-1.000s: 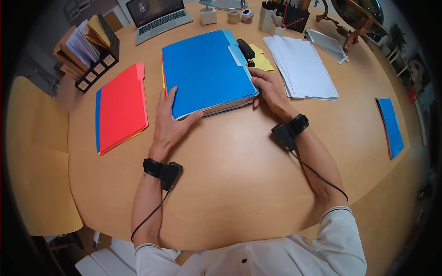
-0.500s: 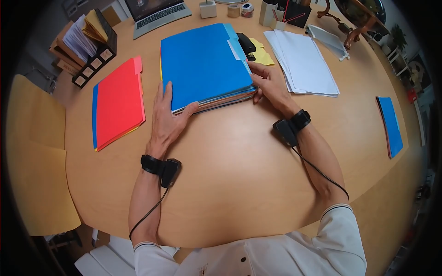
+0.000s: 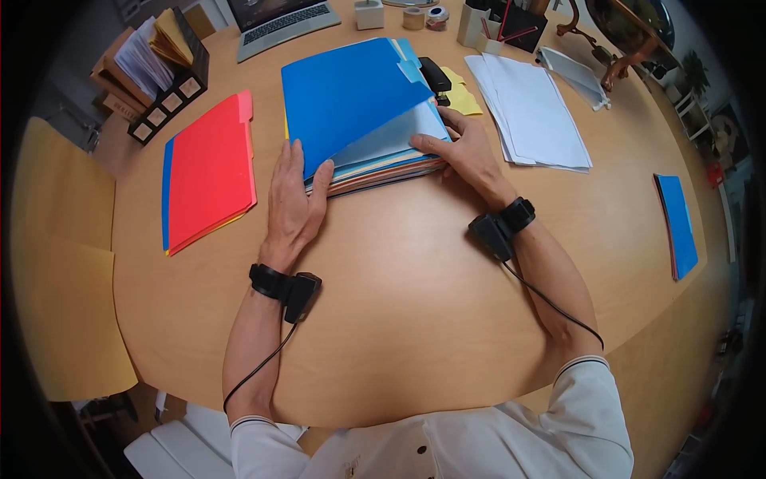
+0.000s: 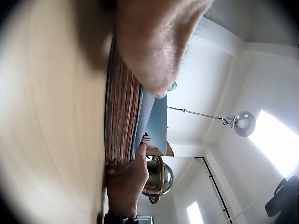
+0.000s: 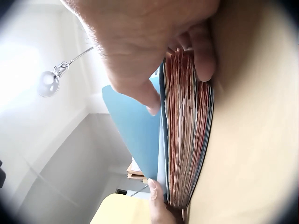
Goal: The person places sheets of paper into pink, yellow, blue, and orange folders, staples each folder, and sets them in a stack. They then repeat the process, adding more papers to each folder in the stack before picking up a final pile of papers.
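Observation:
A thick folder stack [image 3: 387, 175] lies on the desk, its blue top cover [image 3: 343, 96] lifted at the near right corner above a pale blue layer [image 3: 379, 142]. My left hand [image 3: 294, 199] rests against the near left corner, fingers fairly straight along the side and thumb by the front edge. At the near right corner my right hand [image 3: 472, 156] grips the stack, thumb on top under the raised cover, fingers curled at the side. Brown-red layers show in the stack [image 4: 122, 112] in the left wrist view and in the stack [image 5: 184, 126] in the right wrist view.
Red folders [image 3: 210, 172] lie to the left, white papers [image 3: 531, 112] to the right. A black stapler [image 3: 435, 78] and yellow notes [image 3: 463, 94] sit beside the stack. Behind are a laptop [image 3: 291, 28] and file holder [image 3: 171, 100]; blue folders [image 3: 676, 223] lie far right.
The blue cover's near right corner has risen and bent back, exposing the pale layer. My right thumb has moved left onto that layer; my left hand stays at the left corner.

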`<action>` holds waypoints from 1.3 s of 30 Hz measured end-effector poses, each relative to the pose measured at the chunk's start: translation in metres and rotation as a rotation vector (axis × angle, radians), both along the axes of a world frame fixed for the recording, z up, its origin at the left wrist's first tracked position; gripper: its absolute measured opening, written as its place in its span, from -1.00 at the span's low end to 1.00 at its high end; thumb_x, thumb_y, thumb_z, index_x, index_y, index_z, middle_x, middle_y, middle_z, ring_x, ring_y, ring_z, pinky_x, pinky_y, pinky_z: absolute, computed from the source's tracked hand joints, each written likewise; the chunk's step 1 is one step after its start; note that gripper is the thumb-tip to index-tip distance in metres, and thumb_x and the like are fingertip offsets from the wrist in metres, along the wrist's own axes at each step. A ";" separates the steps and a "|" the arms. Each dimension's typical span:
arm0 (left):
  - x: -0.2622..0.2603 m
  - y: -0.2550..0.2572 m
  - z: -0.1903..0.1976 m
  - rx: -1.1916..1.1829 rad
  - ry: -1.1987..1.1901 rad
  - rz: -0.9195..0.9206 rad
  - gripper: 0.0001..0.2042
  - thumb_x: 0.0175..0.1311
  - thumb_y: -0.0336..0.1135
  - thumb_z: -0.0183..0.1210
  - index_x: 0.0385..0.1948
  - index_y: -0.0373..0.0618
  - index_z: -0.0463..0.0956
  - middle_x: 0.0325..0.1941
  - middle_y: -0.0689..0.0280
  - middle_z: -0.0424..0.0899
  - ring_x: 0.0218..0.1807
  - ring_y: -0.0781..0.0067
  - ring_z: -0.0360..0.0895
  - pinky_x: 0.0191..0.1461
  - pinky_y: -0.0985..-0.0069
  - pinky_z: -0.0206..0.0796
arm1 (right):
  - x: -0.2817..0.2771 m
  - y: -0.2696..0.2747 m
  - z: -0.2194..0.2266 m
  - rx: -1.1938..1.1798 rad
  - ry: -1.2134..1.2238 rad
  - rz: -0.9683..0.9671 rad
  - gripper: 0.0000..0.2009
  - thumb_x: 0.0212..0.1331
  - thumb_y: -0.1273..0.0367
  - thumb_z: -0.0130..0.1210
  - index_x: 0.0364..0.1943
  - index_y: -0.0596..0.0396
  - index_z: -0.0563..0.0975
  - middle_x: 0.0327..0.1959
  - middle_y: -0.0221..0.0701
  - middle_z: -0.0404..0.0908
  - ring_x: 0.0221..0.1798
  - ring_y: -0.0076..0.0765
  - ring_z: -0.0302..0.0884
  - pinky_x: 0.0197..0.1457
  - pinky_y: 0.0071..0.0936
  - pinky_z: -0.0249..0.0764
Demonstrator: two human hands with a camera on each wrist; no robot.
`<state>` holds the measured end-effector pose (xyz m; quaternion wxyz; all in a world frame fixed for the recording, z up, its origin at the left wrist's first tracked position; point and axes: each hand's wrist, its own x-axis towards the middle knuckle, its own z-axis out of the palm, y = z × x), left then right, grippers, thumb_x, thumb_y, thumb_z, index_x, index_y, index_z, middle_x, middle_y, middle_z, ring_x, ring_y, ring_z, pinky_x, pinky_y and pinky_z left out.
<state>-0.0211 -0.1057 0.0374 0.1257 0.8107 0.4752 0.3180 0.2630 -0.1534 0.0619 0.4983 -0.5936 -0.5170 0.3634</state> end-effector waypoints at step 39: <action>-0.001 -0.002 0.004 -0.031 -0.385 0.302 -0.60 0.46 -0.23 0.10 -0.51 -0.46 0.45 -0.70 0.25 0.29 -0.57 0.52 0.20 -0.48 0.31 0.07 | 0.022 0.006 -0.030 0.354 -0.202 -0.621 -0.76 0.15 0.48 0.00 -0.16 0.28 0.63 -0.65 -0.18 0.47 -0.60 -0.36 0.43 -0.40 -0.28 0.40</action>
